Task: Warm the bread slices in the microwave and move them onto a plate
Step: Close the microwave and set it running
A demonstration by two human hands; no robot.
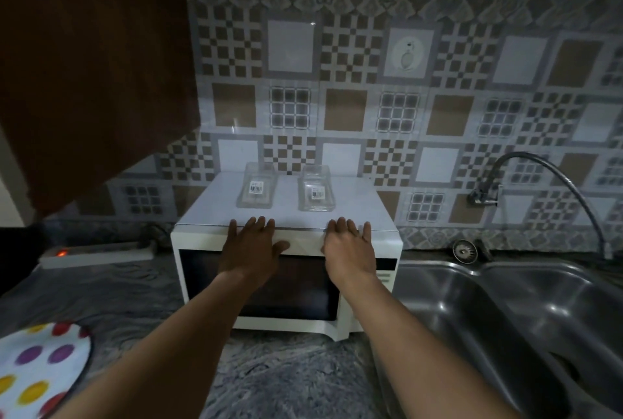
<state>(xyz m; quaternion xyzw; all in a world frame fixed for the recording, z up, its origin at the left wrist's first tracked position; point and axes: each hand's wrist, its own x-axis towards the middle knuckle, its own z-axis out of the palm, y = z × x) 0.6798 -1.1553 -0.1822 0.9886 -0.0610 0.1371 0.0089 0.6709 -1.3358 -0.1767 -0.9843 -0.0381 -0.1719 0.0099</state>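
A white microwave [209, 250] with a dark door window stands on the grey counter, its door closed. My left hand [251, 246] lies flat against the top front edge of the microwave, fingers straight and spread. My right hand [349, 246] rests beside it on the same edge, fingers straight. Both hands hold nothing. A white plate with coloured dots [37, 371] sits at the counter's near left corner. No bread slices are visible.
Two clear plastic containers [256, 191] [316, 193] with barcode labels stand on the microwave's top. A steel double sink [505, 317] with a flexible tap [553, 179] lies to the right. A power strip [97, 251] with a red light lies left; a brown cabinet [91, 64] hangs above.
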